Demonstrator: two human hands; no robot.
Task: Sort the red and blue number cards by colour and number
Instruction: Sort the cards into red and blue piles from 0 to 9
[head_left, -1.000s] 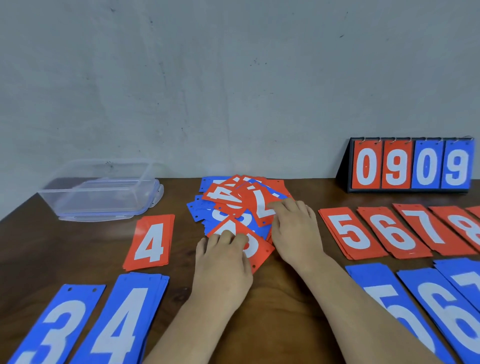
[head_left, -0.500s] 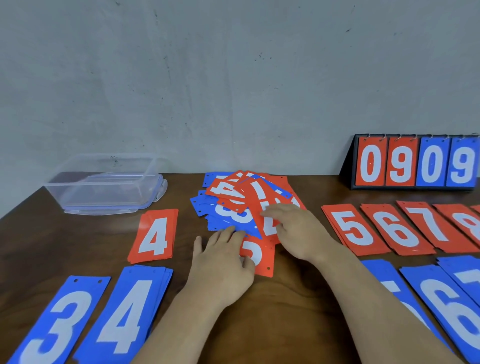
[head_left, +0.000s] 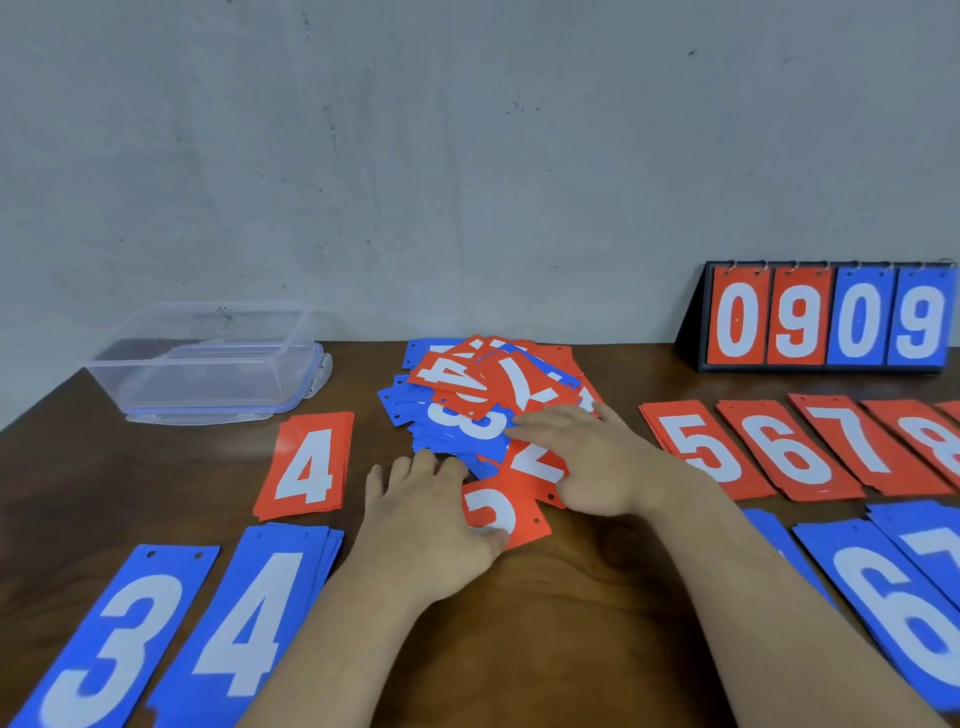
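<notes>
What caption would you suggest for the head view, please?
Left hand rests on a red card at the edge of the mixed pile; right hand touches the pile.

Jumbled red-and-blue cards, sorted stacks alongside

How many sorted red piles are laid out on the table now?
5 for certain: red 4 left of the mixed heap; red 5, red 6, red 7, red 8 in a row to its right. A red sliver at the right edge may be a sixth.
</notes>
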